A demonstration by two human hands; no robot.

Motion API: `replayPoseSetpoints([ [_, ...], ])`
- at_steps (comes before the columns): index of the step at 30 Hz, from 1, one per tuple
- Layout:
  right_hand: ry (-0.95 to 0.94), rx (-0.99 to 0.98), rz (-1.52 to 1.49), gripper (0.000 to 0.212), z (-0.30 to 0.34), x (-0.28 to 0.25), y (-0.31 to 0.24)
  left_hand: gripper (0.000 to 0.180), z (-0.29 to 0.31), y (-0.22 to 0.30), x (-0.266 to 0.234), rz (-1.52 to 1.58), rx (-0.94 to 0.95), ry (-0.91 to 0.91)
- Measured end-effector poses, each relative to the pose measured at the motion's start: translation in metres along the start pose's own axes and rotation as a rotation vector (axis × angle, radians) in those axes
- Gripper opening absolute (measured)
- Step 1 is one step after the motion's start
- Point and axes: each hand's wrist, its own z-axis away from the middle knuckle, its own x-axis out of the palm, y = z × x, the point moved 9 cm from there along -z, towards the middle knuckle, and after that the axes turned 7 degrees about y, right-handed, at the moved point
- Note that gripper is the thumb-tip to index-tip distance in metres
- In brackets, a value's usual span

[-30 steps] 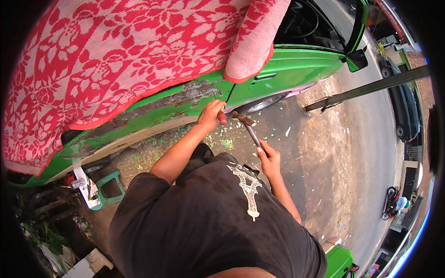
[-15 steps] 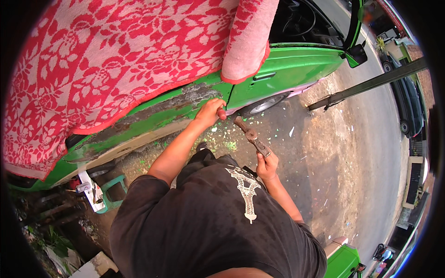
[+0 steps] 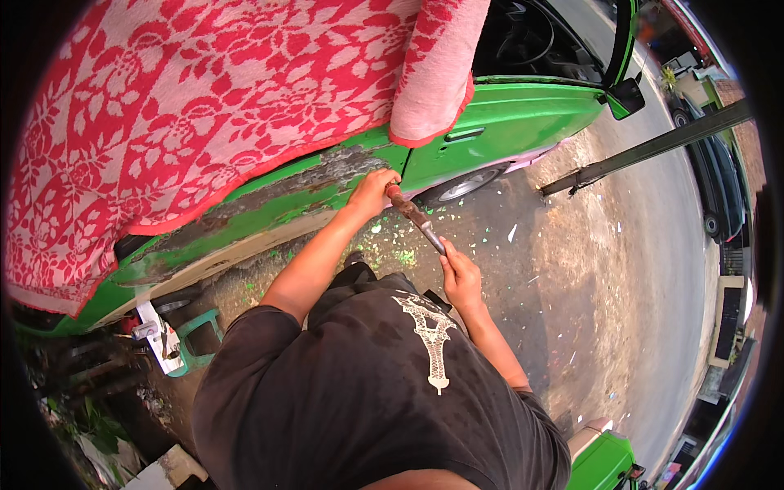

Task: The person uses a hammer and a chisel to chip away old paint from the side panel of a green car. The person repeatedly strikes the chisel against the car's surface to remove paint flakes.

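The left hand (image 3: 375, 193) is closed round a red-handled tool (image 3: 393, 190) whose working end is hidden by the fingers and the vehicle side, while the right hand (image 3: 463, 279) grips the hammer (image 3: 420, 220) by its shaft, thumb laid along it. The hammer's head is up at the butt of the red handle; whether they actually touch or just overlap in this view, I cannot tell. The left fist sits right by the scraped panel (image 3: 314, 178), just behind the seam of the green door (image 3: 506, 114), probably to keep the tool steady and aimed at the metal, with its butt left free for the hammer. The low grip on the shaft likely gives room to swing and keeps the right hand clear. Beyond, a red and pink cloth (image 3: 229, 106) drapes over the vehicle, perhaps as a cover, and green flakes (image 3: 404, 257) litter the ground (image 3: 563, 310) below. Half a second ago the hammer's head stood clear of the red handle, out to the right; now that gap has closed, while the left hand has barely shifted and the cloth lies the same.
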Motion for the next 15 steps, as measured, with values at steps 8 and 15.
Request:
replayPoseSetpoints([
  [8, 0.133, 0.071, -0.093, 0.032, 0.009, -0.024, -0.004, 0.031, 0.032, -0.025, -0.002, -0.051, 0.052, -0.009],
  [15, 0.176, 0.205, -0.131, 0.034, 0.023, -0.032, 0.020, 0.041, 0.049, 0.013, -0.013, 0.028, 0.240, 0.058],
])
